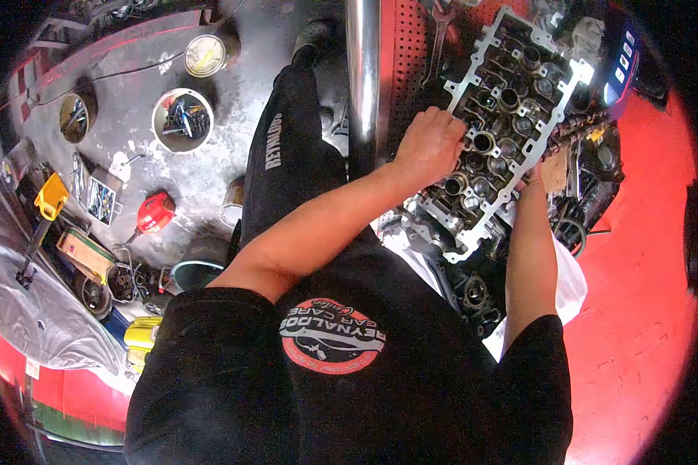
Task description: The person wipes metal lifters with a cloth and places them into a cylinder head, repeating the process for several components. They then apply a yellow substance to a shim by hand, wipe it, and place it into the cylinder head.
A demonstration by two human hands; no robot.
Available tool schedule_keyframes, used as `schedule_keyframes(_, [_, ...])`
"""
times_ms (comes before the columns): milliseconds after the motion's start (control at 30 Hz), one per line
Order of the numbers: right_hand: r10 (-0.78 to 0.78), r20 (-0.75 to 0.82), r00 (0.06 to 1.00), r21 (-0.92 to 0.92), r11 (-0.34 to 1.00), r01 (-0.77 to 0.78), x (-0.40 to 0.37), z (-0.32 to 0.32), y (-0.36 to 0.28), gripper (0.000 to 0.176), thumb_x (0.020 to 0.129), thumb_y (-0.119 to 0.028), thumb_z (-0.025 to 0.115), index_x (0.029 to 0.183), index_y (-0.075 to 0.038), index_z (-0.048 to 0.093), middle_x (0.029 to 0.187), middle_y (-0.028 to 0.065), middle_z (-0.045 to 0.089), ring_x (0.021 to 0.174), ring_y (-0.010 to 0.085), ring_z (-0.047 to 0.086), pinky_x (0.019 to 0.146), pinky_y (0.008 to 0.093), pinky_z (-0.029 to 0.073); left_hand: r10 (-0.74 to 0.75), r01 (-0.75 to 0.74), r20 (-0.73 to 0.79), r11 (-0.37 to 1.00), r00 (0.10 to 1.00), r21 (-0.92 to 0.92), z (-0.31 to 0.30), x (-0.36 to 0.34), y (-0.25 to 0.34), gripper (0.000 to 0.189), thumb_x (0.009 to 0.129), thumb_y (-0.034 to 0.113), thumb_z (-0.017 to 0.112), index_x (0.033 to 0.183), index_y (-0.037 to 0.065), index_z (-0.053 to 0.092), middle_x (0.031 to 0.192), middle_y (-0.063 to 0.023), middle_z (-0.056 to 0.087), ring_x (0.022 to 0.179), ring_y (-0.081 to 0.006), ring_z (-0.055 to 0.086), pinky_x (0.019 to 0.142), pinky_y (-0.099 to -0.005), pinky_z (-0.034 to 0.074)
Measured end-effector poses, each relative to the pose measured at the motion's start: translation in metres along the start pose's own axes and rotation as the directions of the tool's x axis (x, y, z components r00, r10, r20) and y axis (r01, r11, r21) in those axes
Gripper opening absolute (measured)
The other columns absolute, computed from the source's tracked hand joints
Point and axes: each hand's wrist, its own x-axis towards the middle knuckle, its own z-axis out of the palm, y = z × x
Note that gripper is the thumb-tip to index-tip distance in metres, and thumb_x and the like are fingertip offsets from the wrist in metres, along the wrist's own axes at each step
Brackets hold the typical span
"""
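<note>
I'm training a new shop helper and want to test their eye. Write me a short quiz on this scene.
1. Multiple choice: What colour is the perforated panel beside the cylinder head?
A) Blue
B) Red
C) Yellow

2. True or false: The right hand is in full view.

3. Short answer: In the picture, on which side of the shiny metal pole is the white-rimmed bucket of dark parts?

Key:
1. B
2. False; the cylinder head's edge hides part of it.
3. Left
</note>
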Motion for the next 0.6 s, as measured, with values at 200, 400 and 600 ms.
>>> schedule_keyframes(200, [0.002, 0.010, 1.000, 0.005, 1.000, -0.002, 0.001, 0.003, -0.002, 0.064, 0.082, -0.064, 0.059, 0.122, -0.015, 0.058, 0.105, 0.0109, 0.067, 0.089, 0.0307, 0.067, 0.076, 0.0501, 0.059, 0.020, -0.023, 0.092, 0.999, 0.996, 0.028, 0.000, 0.001, -0.003, 0.018, 0.074, 0.016, 0.069, 0.090, 0.008, 0.063, 0.089, -0.0101, 0.061, 0.090, -0.0294, 0.056, 0.076, -0.0428, 0.041])
schedule_keyframes(400, [0.008, 0.014, 1.000, 0.010, 1.000, -0.008, -0.006, 0.007, 0.000, 0.063, 0.081, -0.064, 0.060, 0.122, -0.015, 0.058, 0.105, 0.0107, 0.067, 0.089, 0.0308, 0.067, 0.076, 0.0503, 0.059, 0.070, -0.084, 0.124, 0.991, 0.990, 0.106, 0.003, -0.003, -0.009, 0.031, 0.073, 0.016, 0.070, 0.103, 0.011, 0.066, 0.088, -0.0084, 0.059, 0.090, -0.0282, 0.054, 0.075, -0.0421, 0.039])
schedule_keyframes(600, [0.009, 0.018, 1.000, 0.022, 1.000, -0.009, -0.004, 0.001, 0.003, 0.063, 0.081, -0.063, 0.060, 0.122, -0.015, 0.058, 0.105, 0.0106, 0.067, 0.090, 0.0309, 0.067, 0.076, 0.0506, 0.059, 0.075, -0.124, 0.255, 0.976, 0.964, 0.181, -0.009, -0.017, -0.002, 0.044, 0.071, 0.016, 0.067, 0.115, 0.012, 0.066, 0.096, -0.0077, 0.057, 0.094, -0.0280, 0.052, 0.076, -0.0420, 0.039])
